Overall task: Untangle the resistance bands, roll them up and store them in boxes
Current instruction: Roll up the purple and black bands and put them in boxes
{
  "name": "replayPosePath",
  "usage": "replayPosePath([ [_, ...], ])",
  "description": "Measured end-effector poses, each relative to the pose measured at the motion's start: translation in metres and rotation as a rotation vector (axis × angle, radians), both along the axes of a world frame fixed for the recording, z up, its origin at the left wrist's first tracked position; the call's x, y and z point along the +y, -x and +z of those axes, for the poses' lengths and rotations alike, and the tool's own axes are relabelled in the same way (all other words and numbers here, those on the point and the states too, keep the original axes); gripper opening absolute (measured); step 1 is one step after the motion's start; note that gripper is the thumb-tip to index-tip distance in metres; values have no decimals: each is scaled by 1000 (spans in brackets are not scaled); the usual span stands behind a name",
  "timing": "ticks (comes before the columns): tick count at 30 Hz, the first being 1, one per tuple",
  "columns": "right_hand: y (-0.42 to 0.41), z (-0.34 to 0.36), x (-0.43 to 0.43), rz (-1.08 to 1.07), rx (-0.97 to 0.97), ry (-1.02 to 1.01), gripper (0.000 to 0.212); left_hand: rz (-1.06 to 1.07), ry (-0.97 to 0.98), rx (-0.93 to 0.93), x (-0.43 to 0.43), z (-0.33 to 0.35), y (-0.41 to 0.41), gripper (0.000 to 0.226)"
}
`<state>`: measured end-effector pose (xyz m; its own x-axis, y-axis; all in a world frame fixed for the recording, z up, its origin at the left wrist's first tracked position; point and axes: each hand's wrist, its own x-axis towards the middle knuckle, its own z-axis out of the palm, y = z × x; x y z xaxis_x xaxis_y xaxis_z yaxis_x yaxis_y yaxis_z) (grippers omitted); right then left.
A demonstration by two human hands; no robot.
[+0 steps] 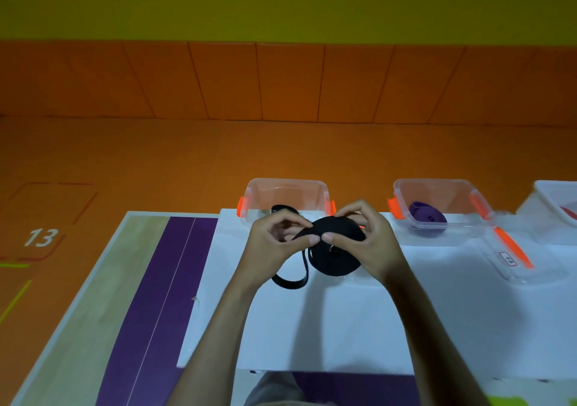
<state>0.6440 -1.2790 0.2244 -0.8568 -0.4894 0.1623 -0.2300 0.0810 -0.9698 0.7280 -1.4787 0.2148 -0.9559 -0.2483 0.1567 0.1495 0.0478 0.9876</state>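
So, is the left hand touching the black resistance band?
Touching. The head view shows the left hand pinching the black resistance band between thumb and forefinger, with no gap visible.

Dim, colour-saturated light, soft overall focus, wide-angle bowing at edges.

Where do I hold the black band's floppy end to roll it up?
Pinch the flat black resistance band on its loose strip right beside the coil, coming from the left, thumb and finger on its flat faces. The strip leaves the coil's left side and droops to the white table, so a close grip probably keeps it taut.
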Motion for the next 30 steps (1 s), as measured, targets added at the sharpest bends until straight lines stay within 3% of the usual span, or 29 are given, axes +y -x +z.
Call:
replayPosePath([
  [4, 0, 0, -7, -149, 40, 88, 34, -66, -59, -15, -1, 0, 3, 31],
  [9, 2, 0, -7, -59, -5, 69, 33, -17, -32, -9, -5, 2, 5, 31],
  [14, 2, 0, -12, -156, -17, 90, 33, -38, -37, -47, -6, 3, 1, 36],
  [19, -5, 2, -10, -10, -35, 105, 34, -22, -15, -34, -8, 3, -8, 40],
  [23, -5, 3, -5, -95, -29, 56, 32, 49, -30, -44, 0, -2, -13, 35],
  [26, -9, -1, -1, -155, -39, 128, 31, -48, -55, -64, 1, 0, -16, 46],
  [30, -13, 0, 7, -31, -67, 79, 36, -44, -20, -52, 0, 2, -19, 46],
])
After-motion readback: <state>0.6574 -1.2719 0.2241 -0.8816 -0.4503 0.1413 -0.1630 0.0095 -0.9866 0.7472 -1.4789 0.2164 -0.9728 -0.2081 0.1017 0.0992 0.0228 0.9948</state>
